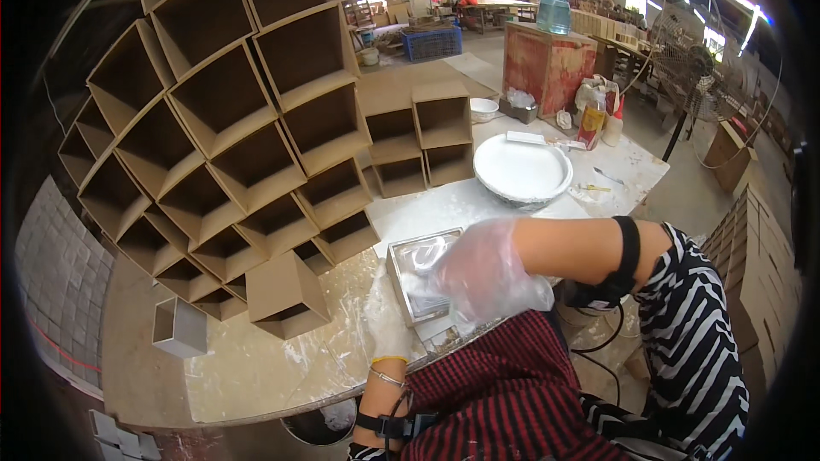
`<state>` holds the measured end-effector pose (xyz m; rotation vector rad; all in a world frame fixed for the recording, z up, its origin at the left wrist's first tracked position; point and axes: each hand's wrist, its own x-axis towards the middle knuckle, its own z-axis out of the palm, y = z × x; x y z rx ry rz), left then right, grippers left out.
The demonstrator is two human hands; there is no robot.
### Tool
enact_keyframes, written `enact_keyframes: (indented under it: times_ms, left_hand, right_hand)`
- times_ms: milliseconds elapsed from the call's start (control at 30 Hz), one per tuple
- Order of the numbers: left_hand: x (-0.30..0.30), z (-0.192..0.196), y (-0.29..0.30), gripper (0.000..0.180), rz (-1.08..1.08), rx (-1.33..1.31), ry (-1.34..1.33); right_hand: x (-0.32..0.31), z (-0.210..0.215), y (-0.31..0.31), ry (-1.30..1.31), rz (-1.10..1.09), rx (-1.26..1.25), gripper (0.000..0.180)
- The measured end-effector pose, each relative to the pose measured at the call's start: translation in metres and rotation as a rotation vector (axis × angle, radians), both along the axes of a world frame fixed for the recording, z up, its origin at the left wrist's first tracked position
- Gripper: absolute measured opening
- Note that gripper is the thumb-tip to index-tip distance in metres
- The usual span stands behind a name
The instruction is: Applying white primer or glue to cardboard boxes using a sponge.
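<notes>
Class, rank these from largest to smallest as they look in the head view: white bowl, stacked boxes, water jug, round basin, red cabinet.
1. Stacked boxes
2. Round basin and red cabinet: too alike to rank
3. Water jug
4. White bowl

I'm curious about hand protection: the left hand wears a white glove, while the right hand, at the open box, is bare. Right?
No: the right hand, at the open box, isn't bare; the head view shows it in a clear plastic covering. The left hand wears a white glove.
</notes>
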<state>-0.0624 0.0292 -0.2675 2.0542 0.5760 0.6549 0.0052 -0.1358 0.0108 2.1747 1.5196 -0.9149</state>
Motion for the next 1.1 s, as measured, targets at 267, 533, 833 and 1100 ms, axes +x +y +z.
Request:
enact_keyframes:
  times_ms: [267,533,833,1100]
  left_hand:
    - [0.007,-0.017,0.01,0.043,-0.025,0.08,-0.163]
    - [0.002,0.02,-0.004,0.042,-0.05,-0.914,-0.392]
    - [-0.001,0.025,-0.015,0.042,-0.079,-0.949,-0.508]
    - [-0.001,0.012,-0.006,0.04,-0.073,-0.601,-0.397]
  right_hand:
    - [0.04,-0.013,-0.032,0.21,-0.107,0.732,0.051]
    - [0.034,-0.091,-0.021,-0.44,0.504,0.947,0.049]
    - [0.045,-0.076,-0.029,-0.299,0.219,0.955,0.044]
    - [0.027,-0.108,-0.044,-0.018,0.462,0.991,0.039]
